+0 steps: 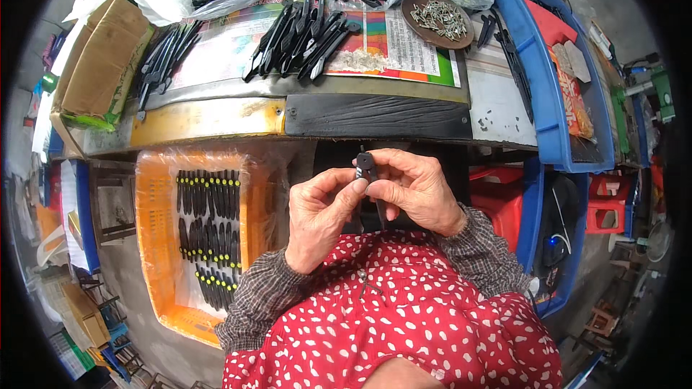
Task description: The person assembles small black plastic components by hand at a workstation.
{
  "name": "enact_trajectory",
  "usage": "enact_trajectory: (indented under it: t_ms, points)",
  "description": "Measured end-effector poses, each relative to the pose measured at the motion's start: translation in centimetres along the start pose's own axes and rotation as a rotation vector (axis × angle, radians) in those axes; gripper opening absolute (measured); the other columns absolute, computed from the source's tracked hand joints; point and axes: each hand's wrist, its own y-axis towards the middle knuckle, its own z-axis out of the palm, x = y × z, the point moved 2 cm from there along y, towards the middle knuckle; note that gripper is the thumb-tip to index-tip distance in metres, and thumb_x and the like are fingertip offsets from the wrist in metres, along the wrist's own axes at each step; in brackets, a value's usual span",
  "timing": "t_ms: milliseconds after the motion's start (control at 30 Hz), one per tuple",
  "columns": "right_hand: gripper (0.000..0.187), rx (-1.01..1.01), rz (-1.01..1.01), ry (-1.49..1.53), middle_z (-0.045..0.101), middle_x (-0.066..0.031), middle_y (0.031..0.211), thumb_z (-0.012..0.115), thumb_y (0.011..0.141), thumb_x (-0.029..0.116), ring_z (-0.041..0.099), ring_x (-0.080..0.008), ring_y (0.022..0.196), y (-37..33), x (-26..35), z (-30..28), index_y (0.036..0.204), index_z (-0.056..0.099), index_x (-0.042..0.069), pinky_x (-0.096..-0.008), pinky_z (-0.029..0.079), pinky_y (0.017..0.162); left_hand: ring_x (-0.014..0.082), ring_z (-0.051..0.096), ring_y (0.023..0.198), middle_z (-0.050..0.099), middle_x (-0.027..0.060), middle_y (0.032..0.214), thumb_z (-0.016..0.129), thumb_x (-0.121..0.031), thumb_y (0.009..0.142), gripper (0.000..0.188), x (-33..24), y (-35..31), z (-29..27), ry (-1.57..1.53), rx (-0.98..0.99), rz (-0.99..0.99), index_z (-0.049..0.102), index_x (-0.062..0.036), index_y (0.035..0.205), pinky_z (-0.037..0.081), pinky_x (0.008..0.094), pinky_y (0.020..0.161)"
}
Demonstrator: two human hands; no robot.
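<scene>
Above the lap, fingers of the left hand (315, 209) and right hand (414, 181) pinch a black piece (365, 163), seemingly to steady it from both sides. Left stands an orange crate (149, 245); farther, loose black strips (294, 37) and a brown dish (441, 42) lie on the tabletop (238, 89), apparently within reach.

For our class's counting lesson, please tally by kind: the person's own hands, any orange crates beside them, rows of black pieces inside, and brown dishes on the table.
Hands: 2 (left hand, right hand)
Orange crate: 1
Rows of black pieces: 3
Brown dish: 1
Total: 7
</scene>
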Motion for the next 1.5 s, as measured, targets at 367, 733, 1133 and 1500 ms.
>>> enact_trajectory:
  t_ms: [367, 733, 1133, 1500]
  points:
    - [0.034, -0.057, -0.056, 0.026, 0.066, -0.0067, 0.093, 0.062, 0.089, 0.003, 0.057, -0.0064, 0.057, 0.0, -0.6, 0.3, 0.122, 0.057, -0.003, -0.0181, 0.048, 0.050, 0.0037, 0.053, 0.061, 0.065, 0.0025, 0.078, 0.065, -0.009, 0.089, 0.018, 0.5, 0.2, 0.3, -0.052, -0.025, 0.053, 0.068, 0.0030, 0.101, 0.044, 0.0171, 0.051]
    - [0.028, -0.045, -0.071, 0.048, 0.064, -0.0042, 0.080, 0.055, 0.094, 0.007, 0.055, -0.0047, 0.055, 0.3, -0.5, 0.4, 0.120, 0.059, -0.003, -0.0175, 0.046, 0.050, 0.0069, 0.055, 0.064, 0.066, 0.0034, 0.081, 0.065, -0.007, 0.088, 0.015, 0.7, 0.4, 0.4, -0.091, 0.012, 0.032, 0.068, 0.0028, 0.100, 0.046, 0.0207, 0.055]
    - [0.025, -0.064, -0.090, -0.016, 0.062, -0.0023, 0.073, 0.057, 0.094, 0.009, 0.051, -0.0027, 0.053, 0.2, -0.4, 0.2, 0.115, 0.061, -0.003, -0.0170, 0.042, 0.047, 0.0053, 0.056, 0.065, 0.065, 0.0021, 0.079, 0.064, -0.005, 0.089, 0.013, 1.0, 0.3, 0.6, -0.042, 0.024, 0.049, 0.067, 0.0030, 0.098, 0.046, 0.0195, 0.056]
    - [0.012, -0.018, -0.001, -0.250, 0.058, -0.0001, 0.069, 0.062, 0.088, 0.007, 0.048, -0.0018, 0.052, 1.2, 1.5, -0.8, 0.090, 0.061, -0.004, -0.0180, 0.038, 0.045, 0.0015, 0.050, 0.061, 0.060, -0.0023, 0.070, 0.066, -0.002, 0.085, 0.006, 1.2, 0.1, 0.7, 0.188, -0.009, 0.067, 0.064, 0.0022, 0.086, 0.042, 0.0174, 0.054]
